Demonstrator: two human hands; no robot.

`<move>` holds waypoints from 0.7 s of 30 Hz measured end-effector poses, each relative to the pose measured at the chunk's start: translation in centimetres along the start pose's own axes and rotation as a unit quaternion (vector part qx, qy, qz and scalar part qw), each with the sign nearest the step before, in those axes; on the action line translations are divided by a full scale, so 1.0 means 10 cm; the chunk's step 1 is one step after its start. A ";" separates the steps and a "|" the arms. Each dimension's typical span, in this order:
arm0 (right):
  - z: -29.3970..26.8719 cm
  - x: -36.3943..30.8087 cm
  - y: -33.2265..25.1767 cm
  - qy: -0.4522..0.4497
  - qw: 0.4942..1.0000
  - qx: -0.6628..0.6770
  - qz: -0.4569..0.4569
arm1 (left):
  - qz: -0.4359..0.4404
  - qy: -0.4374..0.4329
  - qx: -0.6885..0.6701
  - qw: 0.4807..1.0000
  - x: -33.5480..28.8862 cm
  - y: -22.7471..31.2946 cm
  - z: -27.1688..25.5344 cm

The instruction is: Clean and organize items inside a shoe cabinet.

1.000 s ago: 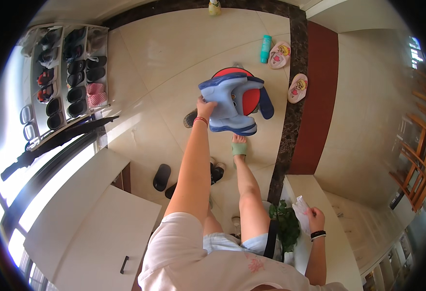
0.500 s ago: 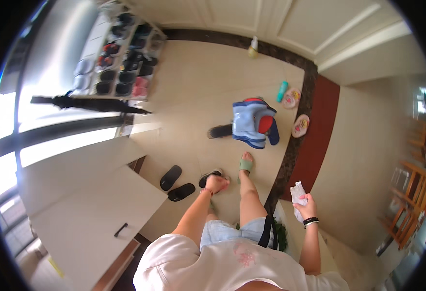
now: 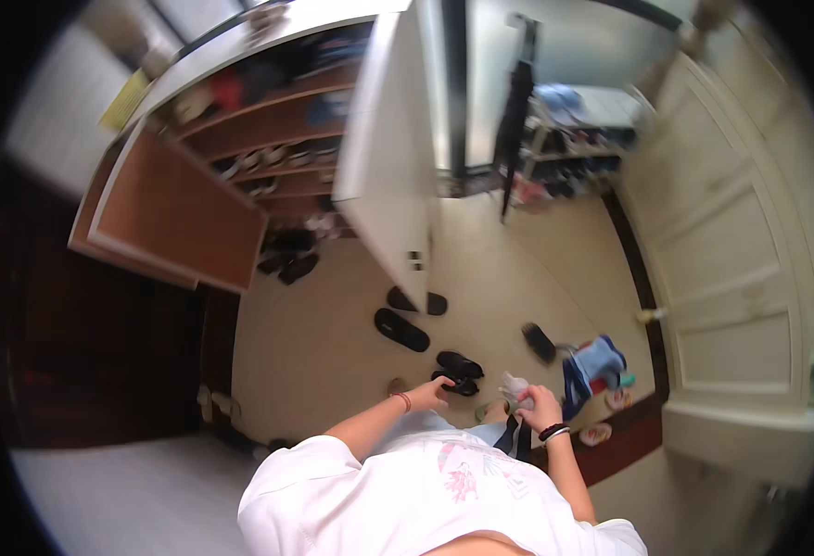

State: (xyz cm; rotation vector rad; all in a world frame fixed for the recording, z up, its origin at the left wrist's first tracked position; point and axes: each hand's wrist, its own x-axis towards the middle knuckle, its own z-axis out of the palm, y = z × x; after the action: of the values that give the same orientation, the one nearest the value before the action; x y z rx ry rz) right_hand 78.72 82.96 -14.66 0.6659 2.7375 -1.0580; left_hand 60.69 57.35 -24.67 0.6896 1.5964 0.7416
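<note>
My right hand (image 3: pixel 539 404) is closed around a crumpled white cloth-like thing (image 3: pixel 515 386), which pokes out past the fingers; its exact kind is unclear. To the left, my left hand (image 3: pixel 428 395) hangs in front of me with thumb and forefinger apart, and I see nothing in it. Just beyond its fingertips is a pair of black shoes (image 3: pixel 459 362) on the floor; the hand overlaps them in view, and whether it touches them I cannot tell. Farther off, a black slipper (image 3: pixel 401 330) lies beside another under the corner of a white cabinet door (image 3: pixel 384 176).
An open shoe cabinet (image 3: pixel 268 171) with brown shelves stands ahead left, its doors jutting out. Beyond are a black umbrella (image 3: pixel 515 120) and a shoe rack (image 3: pixel 583 153). A blue backpack (image 3: pixel 595 366) and a dark slipper (image 3: pixel 539 342) lie at right, near a pale door (image 3: pixel 731 306).
My view has swung left, bringing the cabinet's open shelves into sight and shifting the backpack to the right. My right hand has come inward, still holding the white thing.
</note>
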 end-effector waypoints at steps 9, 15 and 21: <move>1.19 1.03 -3.10 -0.232 0.908 0.206 -0.283 | 0.108 0.333 -0.546 0.761 -2.00 0.01 -0.66; 1.54 1.08 -4.31 -0.419 0.824 0.263 -0.278 | 0.172 0.575 -0.560 0.571 -2.77 -0.28 -0.91; 1.84 1.54 -4.68 -0.370 0.846 0.161 -0.347 | 0.090 0.727 -0.358 0.579 -3.14 -0.25 -1.36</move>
State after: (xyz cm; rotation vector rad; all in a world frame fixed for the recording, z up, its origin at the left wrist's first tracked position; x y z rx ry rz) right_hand 43.40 45.47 -4.14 -0.6798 2.0973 -1.5025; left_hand 51.49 30.21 -5.82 -0.6891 2.2584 2.3103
